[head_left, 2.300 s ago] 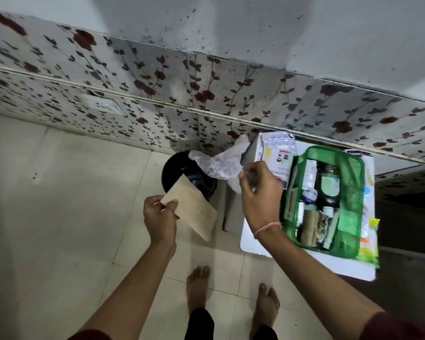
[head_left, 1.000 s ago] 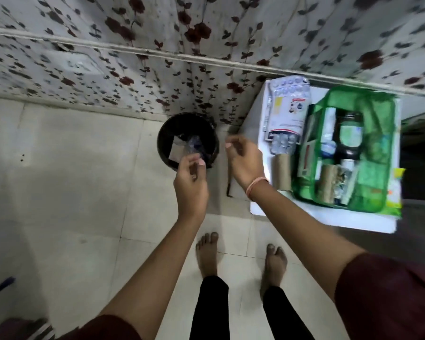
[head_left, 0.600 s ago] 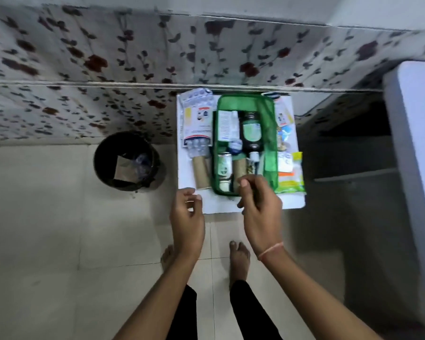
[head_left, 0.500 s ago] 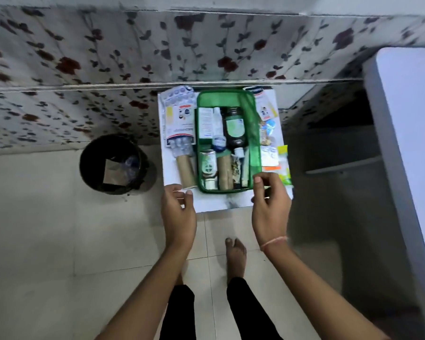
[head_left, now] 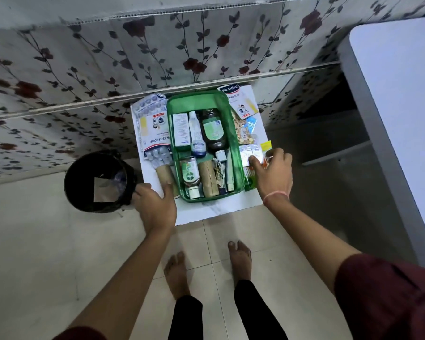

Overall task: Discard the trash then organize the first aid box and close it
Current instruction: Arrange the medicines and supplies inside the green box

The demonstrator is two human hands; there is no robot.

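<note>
The green first aid box (head_left: 238, 173) lies open on a small white table (head_left: 214, 209), packed with bottles, tubes and a brown roll. My left hand (head_left: 155, 207) is at the table's near left corner. Its fingers are spread and its thumb touches the near end of a brown bandage roll (head_left: 164, 174) lying left of the box. My right hand (head_left: 274, 173) is curled down over a pile of blister packets (head_left: 249, 152) right of the box; whether it grips them is unclear. The black bin (head_left: 84, 197) on the floor holds brown paper and clear plastic.
A plaster pack (head_left: 155, 136) lies left of the box and a Hansaplast pack (head_left: 239, 101) at the back right, with loose sachets (head_left: 243, 130) between. The flowered wall runs behind the table. A white counter (head_left: 398, 106) stands to the right. My bare feet are on the tiled floor below.
The brown paper and plastic have left my hands and lie in the bin. I turned to face the table. My left hand reached the bandage roll and my right hand moved onto the packets.
</note>
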